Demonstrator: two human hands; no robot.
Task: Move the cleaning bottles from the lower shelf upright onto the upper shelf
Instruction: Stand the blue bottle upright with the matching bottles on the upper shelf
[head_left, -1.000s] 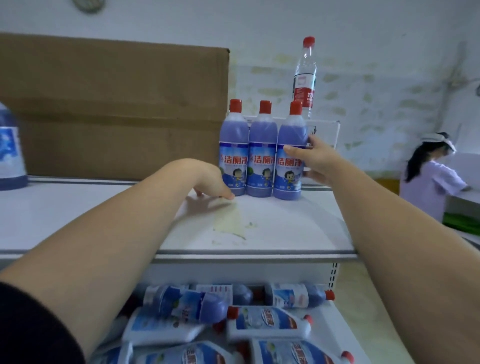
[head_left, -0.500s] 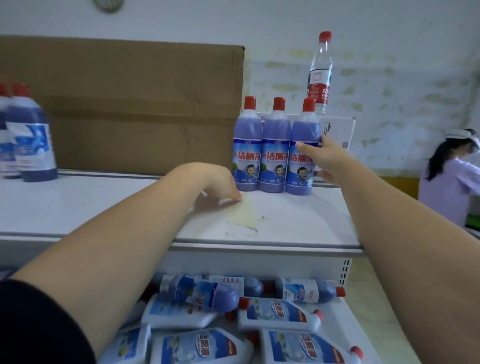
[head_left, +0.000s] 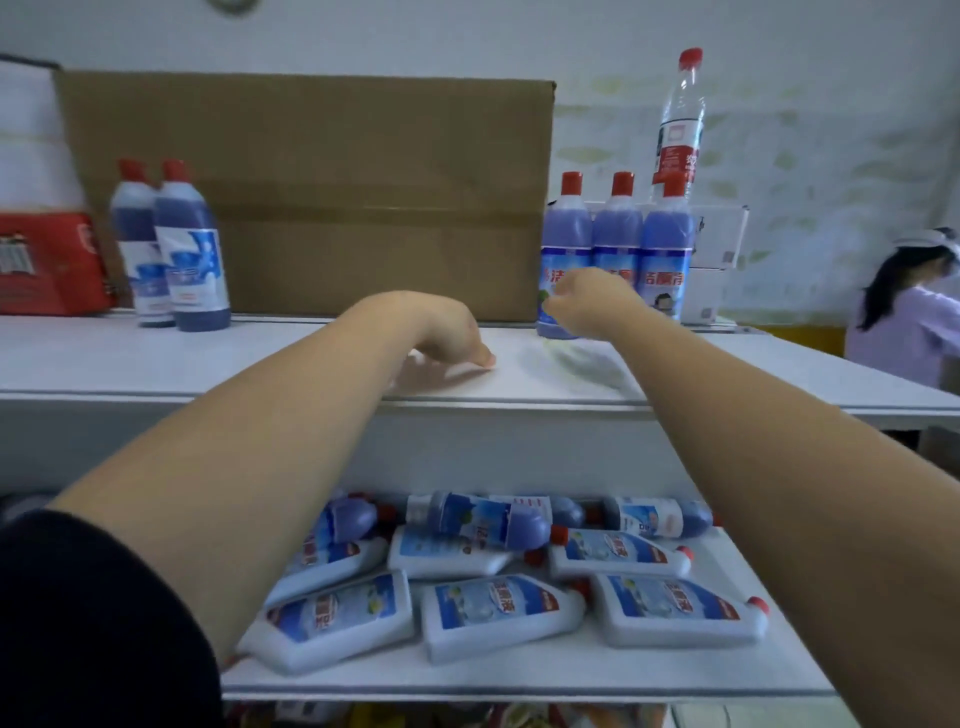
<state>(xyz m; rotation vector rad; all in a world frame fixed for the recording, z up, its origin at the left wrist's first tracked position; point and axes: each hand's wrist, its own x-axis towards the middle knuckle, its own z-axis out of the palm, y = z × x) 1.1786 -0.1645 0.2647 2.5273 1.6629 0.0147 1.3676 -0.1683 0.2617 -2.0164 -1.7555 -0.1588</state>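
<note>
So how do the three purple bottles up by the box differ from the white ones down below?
The three purple bottles stand upright in a tight row on the upper shelf; the white bottles lie on their sides, jumbled, on the lower shelf. The purple ones are round with see-through bodies showing dark liquid; the white ones are flat, opaque and angular. Both kinds have red caps and blue labels.

On the upper shelf (head_left: 260, 364) three purple bottles (head_left: 615, 244) stand upright at the far right. The right hand (head_left: 587, 301), loosely curled and empty, is in front of them. The left hand (head_left: 447, 332) rests with its fingertips on the shelf. Many bottles (head_left: 498, 608) lie flat on the lower shelf (head_left: 519, 670).
</note>
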